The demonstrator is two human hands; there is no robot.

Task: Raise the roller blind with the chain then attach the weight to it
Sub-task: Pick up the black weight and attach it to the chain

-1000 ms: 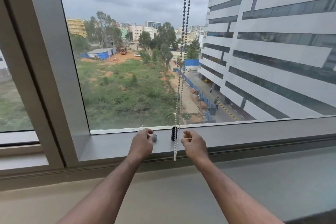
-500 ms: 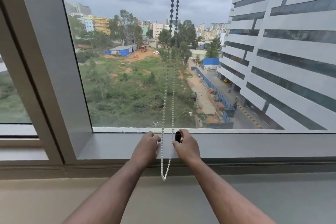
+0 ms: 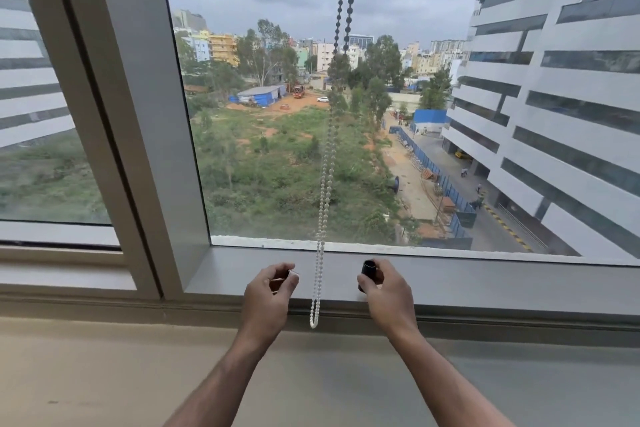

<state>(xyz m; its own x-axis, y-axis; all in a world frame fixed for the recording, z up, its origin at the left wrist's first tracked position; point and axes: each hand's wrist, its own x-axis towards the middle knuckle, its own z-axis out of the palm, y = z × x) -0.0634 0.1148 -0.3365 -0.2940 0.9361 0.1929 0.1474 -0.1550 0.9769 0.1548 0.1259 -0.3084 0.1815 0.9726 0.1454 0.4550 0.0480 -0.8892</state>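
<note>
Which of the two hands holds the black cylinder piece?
The right hand, right of the bead chain, grips the black cylinder. The left hand pinches only a smaller piece.

The chain point(image 3: 322, 218) hangs in front of the window glass point(image 3: 277, 149), its loop ending below the window sill point(image 3: 485, 284). Left of the chain, the left hand point(image 3: 268, 298) is over the sill; right of the chain, the right hand point(image 3: 388, 295) holds the weight point(image 3: 367, 270). Neither hand touches the chain.
</note>
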